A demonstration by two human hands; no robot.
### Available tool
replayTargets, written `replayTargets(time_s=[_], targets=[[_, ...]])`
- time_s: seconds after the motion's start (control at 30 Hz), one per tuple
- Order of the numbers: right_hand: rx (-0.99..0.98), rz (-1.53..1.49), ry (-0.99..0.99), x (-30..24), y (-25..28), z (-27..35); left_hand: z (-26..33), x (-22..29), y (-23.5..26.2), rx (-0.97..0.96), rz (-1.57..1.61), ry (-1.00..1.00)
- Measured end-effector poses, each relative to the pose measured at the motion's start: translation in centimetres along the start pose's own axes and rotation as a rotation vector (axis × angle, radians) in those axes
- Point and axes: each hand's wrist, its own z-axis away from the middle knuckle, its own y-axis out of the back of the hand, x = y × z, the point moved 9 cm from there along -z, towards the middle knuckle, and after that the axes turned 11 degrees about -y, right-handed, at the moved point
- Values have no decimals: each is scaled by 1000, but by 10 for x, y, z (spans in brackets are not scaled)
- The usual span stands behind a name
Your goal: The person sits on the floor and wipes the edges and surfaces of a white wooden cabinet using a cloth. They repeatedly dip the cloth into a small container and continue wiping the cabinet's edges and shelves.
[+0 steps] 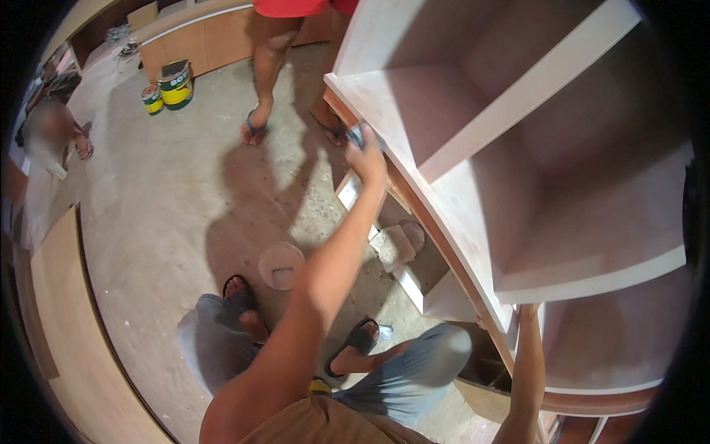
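My left arm reaches far forward along a large white-coated wooden cabinet (473,214). My left hand (366,157) is closed round a small grey-blue piece (357,135), possibly folded sandpaper, at the cabinet's long reddish-brown edge (414,200). The cabinet has open compartments split by a pale divider board (529,92) and a curved shelf (592,280). My right hand (527,314) is at the frame beneath that shelf's left end. Its fingers are hidden there, so their grip does not show.
A person in red shorts (290,7) stands beyond the cabinet's far end; another person (52,126) is low at far left. Paint cans (176,85) stand at the back. Near my feet are a round translucent lid or tub (281,265) and a whitish block (394,248). Boards (89,348) lie left.
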Motion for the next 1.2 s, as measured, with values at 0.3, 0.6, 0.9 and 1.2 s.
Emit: replayTargets(time_s=[0.3, 0.6, 0.9, 1.2], targets=[[-2, -4, 114, -12, -8, 13, 222, 35, 9, -180, 8, 47], [88, -26, 96, -12, -1, -3, 251, 40, 12, -195, -177, -188], [119, -21, -54, -5, -2, -7, 256, 8, 12, -215, -137, 17], [162, -130, -15, -8, -4, -4, 183, 16, 9, -128, -130, -69]])
